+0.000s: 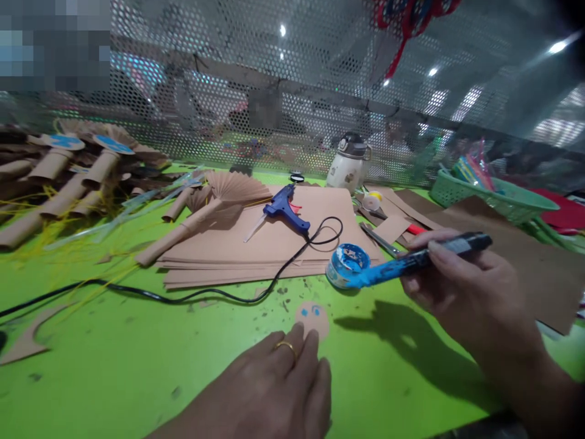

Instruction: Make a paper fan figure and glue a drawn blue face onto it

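Observation:
My left hand (278,378) rests on the green table with its fingers stretched out. Its fingertips press the near edge of a small round brown paper disc (315,314), which bears two blue paint marks. In my right hand (475,299) is a black marker-like stick (420,261), gripped between thumb and fingers. Blue paint coats its lower end, which points left beside a small open jar of blue paint (342,277); whether the two touch I cannot tell.
Behind the jar, a blue glue gun (287,210) lies on stacked brown sheets (219,244); its black cord (183,299) crosses the table. Paper-tube fans (183,228) pile up at left. Scissors (381,239), a white bottle (347,164) and a green basket (493,198) stand or lie at right.

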`<state>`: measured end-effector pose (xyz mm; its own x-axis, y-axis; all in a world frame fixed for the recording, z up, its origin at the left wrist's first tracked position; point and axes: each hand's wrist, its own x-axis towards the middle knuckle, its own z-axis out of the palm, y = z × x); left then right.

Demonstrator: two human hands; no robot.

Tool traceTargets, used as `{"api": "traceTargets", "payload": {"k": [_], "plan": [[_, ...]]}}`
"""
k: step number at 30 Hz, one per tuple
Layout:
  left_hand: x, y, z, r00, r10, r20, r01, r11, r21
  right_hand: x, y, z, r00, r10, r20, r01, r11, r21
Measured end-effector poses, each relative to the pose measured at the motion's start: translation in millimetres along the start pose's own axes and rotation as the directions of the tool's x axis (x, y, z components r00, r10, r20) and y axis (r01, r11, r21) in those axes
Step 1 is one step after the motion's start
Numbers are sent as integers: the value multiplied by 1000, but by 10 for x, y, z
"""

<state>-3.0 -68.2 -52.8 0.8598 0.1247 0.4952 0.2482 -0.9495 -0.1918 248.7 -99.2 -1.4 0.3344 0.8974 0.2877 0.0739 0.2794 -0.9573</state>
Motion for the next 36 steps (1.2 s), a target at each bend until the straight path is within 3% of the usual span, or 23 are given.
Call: {"api": "traceTargets", "payload": {"k": [5,8,36], "plan": [[-18,0,28,1000,-20,16,21,999,-35,-125,49,73,968,24,249,48,959,-280],[-9,6,19,999,-41,21,42,998,-49,-139,78,118,946,41,321,86,925,-371],[-15,23,18,998,-56,24,57,998,-38,-134,122,152,923,79,375,79,918,-388]]}}
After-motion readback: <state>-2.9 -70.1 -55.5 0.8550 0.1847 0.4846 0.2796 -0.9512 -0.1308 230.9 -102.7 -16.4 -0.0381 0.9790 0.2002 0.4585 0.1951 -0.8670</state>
